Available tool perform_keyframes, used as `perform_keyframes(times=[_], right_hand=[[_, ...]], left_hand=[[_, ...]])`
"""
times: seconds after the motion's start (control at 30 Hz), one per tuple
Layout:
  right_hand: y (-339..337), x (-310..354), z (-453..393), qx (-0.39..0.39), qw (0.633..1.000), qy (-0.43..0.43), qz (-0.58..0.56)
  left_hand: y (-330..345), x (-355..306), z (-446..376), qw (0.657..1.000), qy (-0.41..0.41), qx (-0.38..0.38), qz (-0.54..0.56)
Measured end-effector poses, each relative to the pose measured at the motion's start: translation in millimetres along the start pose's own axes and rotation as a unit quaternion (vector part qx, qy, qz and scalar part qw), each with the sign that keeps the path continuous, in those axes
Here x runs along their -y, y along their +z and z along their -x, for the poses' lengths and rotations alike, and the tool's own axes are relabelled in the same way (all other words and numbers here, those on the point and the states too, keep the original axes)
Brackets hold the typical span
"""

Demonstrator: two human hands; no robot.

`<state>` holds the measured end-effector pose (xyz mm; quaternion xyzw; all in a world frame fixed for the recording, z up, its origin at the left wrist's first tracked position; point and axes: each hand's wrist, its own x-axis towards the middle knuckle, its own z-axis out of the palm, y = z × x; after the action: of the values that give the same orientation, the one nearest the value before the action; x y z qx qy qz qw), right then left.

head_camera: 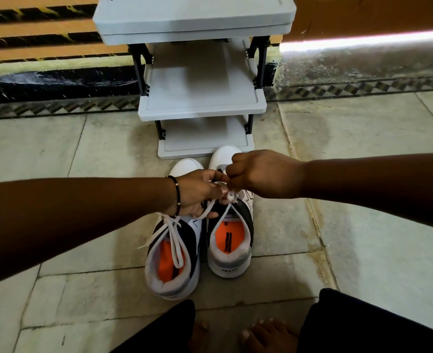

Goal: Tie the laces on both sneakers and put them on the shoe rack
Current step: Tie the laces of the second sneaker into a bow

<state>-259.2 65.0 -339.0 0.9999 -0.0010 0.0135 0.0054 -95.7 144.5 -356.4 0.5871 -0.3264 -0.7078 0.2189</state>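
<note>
Left sneaker (172, 250) stands on the floor, bow apparently tied. Left hand (197, 197) pinches a lace (229, 212) of the right sneaker (230, 240); right hand (261, 174), clenched, grips its other end, keeping the knot taut. Rack (200, 108) stands just beyond, shelves bare.

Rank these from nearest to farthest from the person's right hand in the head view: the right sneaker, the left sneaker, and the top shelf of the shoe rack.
1. right sneaker: directly under the right hand, whose fingers pinch its laces.
2. left sneaker: beside it, further left and toward the person.
3. top shelf of the shoe rack: far ahead, at the wall.
</note>
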Motion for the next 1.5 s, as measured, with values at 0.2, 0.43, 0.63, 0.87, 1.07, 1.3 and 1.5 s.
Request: perform_keyframes(times=[0.2,0.43,0.63,0.87,1.07,1.3,1.5], right_hand=[[-2,1,-3,0.038,0.999,-0.025,0.014],[0,14,-21,0.123,0.978,0.159,-0.061],[-4,14,-37,0.189,0.927,0.276,-0.169],[-1,25,-23,0.169,0.921,0.309,-0.166],[-8,28,-22,0.144,0.941,0.294,-0.084],[-14,25,-15,0.168,0.951,0.257,-0.03],[-14,21,4,0.242,0.952,0.184,0.043]], left_hand=[[0,5,-6,0.998,0.023,-0.011,-0.049],[6,12,-4,0.986,0.093,-0.11,-0.082],[13,13,-4,0.978,0.119,-0.136,-0.107],[9,10,-9,0.984,0.07,-0.153,-0.051],[12,7,-7,0.975,0.086,-0.095,-0.181],[-2,2,-4,0.824,0.196,-0.149,-0.51],[-17,1,5,0.669,0.18,-0.127,-0.71]])
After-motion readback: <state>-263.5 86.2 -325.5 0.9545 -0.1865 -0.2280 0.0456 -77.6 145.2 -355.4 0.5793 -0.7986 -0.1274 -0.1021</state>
